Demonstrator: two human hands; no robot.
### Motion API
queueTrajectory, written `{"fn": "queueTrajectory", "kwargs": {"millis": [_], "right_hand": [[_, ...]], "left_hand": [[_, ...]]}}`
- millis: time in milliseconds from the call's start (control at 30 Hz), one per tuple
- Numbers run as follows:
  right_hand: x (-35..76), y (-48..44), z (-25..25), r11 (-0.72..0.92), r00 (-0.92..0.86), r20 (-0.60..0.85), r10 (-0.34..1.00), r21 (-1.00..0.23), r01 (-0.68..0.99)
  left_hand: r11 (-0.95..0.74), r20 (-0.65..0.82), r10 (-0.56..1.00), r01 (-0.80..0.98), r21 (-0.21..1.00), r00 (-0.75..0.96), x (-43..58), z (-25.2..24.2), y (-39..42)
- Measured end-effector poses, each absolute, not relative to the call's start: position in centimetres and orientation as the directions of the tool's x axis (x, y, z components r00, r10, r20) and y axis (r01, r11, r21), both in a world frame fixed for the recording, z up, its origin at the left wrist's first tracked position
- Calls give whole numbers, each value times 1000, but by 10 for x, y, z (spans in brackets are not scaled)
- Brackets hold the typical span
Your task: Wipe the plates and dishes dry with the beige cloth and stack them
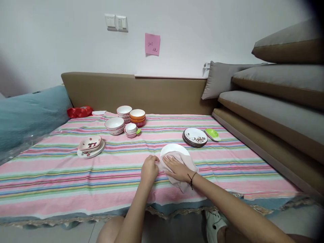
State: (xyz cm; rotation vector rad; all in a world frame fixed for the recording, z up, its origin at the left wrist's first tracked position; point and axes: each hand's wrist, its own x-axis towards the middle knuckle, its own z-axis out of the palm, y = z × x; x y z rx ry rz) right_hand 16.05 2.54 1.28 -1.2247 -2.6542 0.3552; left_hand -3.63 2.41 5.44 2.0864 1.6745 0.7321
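Observation:
A white plate (174, 147) lies on the striped cloth in front of me, partly covered by a pale pink wiping cloth (181, 184). My right hand (177, 168) rests flat on the wiping cloth, fingers stretched out, pressing it against the plate. Just left of the plate, my left hand (150, 169) is closed, its fingertips on the wiping cloth's left edge. Behind the plate to the right is a stack of dark-rimmed plates (195, 135) with a brown pattern. A green leaf-shaped dish (212, 134) sits beside that stack.
Further left stand white bowls (114, 124), orange and red bowls (137, 114) and small stacked dishes (131, 128). A patterned dish on plates (90, 143) lies at left. A red bundle (79, 111) is in the far-left corner. Stacked cushions (273, 101) line the right side.

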Motion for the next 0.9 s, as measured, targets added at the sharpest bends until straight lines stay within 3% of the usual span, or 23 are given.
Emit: {"fn": "queueTrajectory", "kwargs": {"millis": [267,567,900], "right_hand": [[213,-1,3,460,-484,-27,875,-267,847],[180,68,-12,232,-249,-44,967,-242,942],[163,31,6,572,-598,5,802,-295,765]], "left_hand": [[-271,180,961,828,490,208,-33,48,20],[-250,155,967,851,462,201,-44,50,14],[-253,195,963,865,432,185,-41,50,17]]}}
